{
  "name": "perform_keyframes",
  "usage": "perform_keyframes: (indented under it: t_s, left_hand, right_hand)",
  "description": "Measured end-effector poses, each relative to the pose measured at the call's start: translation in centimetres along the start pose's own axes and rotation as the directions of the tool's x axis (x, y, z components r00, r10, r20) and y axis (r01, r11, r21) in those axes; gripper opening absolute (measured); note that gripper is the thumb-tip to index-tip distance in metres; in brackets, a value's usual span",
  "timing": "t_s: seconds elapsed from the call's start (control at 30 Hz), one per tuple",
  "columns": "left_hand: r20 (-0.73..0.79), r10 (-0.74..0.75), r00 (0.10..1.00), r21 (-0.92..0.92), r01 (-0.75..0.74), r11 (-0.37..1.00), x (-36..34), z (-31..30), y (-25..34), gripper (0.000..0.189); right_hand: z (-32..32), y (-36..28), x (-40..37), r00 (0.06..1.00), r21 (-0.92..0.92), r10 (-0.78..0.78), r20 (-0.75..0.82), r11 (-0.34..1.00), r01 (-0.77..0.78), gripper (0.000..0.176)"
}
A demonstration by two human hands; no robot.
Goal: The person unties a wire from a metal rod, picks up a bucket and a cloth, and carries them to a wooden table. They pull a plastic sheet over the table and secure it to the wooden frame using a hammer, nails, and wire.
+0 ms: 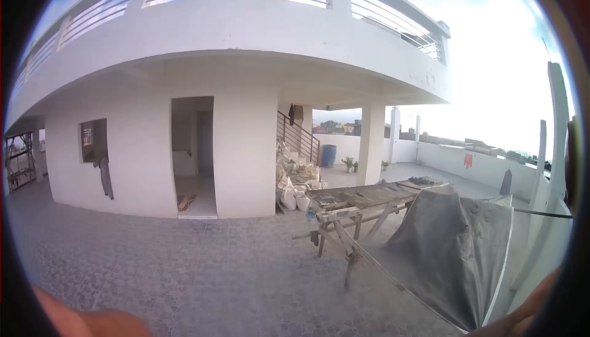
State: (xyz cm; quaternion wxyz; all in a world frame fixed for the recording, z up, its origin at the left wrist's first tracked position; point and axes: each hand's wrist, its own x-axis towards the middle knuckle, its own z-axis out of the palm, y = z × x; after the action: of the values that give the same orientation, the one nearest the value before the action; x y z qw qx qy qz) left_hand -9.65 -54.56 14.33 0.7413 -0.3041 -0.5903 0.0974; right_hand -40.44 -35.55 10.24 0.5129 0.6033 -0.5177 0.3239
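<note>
At the bottom left edge, part of my left hand or forearm (92,323) shows, blurred and cut off by the frame. Its fingers cannot be made out, nor whether it holds anything. Low on the right, a strip of my right hand or arm (530,309) appears, also with the fingers hidden. Closest to that side is a dark grey tarp (452,245), draped beside a rough wooden workbench (362,197). Whether my right hand touches the tarp cannot be seen.
Stone-patterned paving (184,263) runs to a white building with an open doorway (193,159). Filled sacks (295,183) are piled near the stairs (299,137). A blue barrel (329,155) stands behind, near a pillar (371,143). A low wall (455,160) borders the right.
</note>
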Motion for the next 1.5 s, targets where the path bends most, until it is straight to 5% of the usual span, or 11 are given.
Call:
perform_keyframes:
  t_s: [0.6, 0.83, 0.93, 1.0, 1.07, 1.13, 1.23, 1.3, 1.37, 1.43, 1.5]
  left_hand:
    - [0.130, -0.056, 0.990, 0.057, 0.049, 0.997, -21.4, 7.0, -20.4, 0.036]
    - [0.064, -0.370, 0.927, 0.215, 0.350, 0.912, -28.1, 12.3, -25.7, 0.037]
    - [0.074, -0.758, 0.648, 0.336, 0.699, 0.631, -34.2, 15.6, -25.1, 0.037]
    - [0.135, -0.979, 0.150, 0.358, 0.914, 0.190, -40.6, 17.2, -22.4, 0.025]
    - [0.182, -0.907, -0.380, 0.664, 0.728, -0.172, -47.1, 17.9, -17.9, 0.024]
    - [0.260, -0.729, -0.633, 0.766, 0.594, -0.244, -55.2, 15.7, -10.3, 0.026]
    - [0.405, -0.438, -0.803, 0.865, 0.491, -0.101, -63.8, 9.4, 4.8, 0.029]
    - [0.337, -0.263, -0.904, 0.870, 0.405, -0.281, -63.7, 7.9, 14.1, 0.027]
    - [0.106, 0.001, -0.994, 0.641, 0.068, -0.765, -62.5, 6.4, 23.4, 0.026]
    - [0.027, 0.137, -0.990, 0.706, -0.079, -0.704, -59.8, 5.9, 29.6, 0.027]
    - [0.000, 0.195, -0.981, 0.804, -0.115, -0.583, -57.4, 5.7, 33.3, 0.029]
  right_hand:
    - [23.8, 7.9, -1.3, 0.980, 0.112, 0.154, 0.122, 0.979, -0.168, 0.026]
    - [27.4, 12.3, -3.1, 0.920, 0.115, 0.343, 0.188, 0.923, -0.368, 0.027]
    - [29.1, 14.4, -9.1, 0.784, 0.152, 0.464, 0.412, 0.813, -0.561, 0.027]
    - [29.9, 14.3, -16.7, 0.528, 0.068, 0.581, 0.619, 0.630, -0.774, 0.026]
    - [29.2, 13.3, -26.8, 0.292, -0.058, 0.602, 0.743, 0.493, -0.868, 0.022]
    - [25.9, 10.9, -38.9, 0.019, -0.280, 0.585, 0.811, 0.416, -0.865, 0.015]
    - [17.1, 5.4, -57.1, -0.253, -0.402, 0.425, 0.869, 0.309, -0.862, 0.018]
    - [11.0, 2.4, -61.3, -0.546, -0.616, 0.349, 0.761, 0.127, -0.777, 0.018]
    - [3.6, -0.1, -68.6, -0.467, -0.457, 0.084, 0.880, 0.411, -0.789, 0.017]
    - [-2.8, -1.6, -73.6, -0.753, -0.752, 0.003, 0.658, -0.058, -0.657, 0.018]
    - [-5.2, -0.4, -75.1, -0.813, -0.777, -0.044, 0.581, -0.329, -0.537, 0.016]
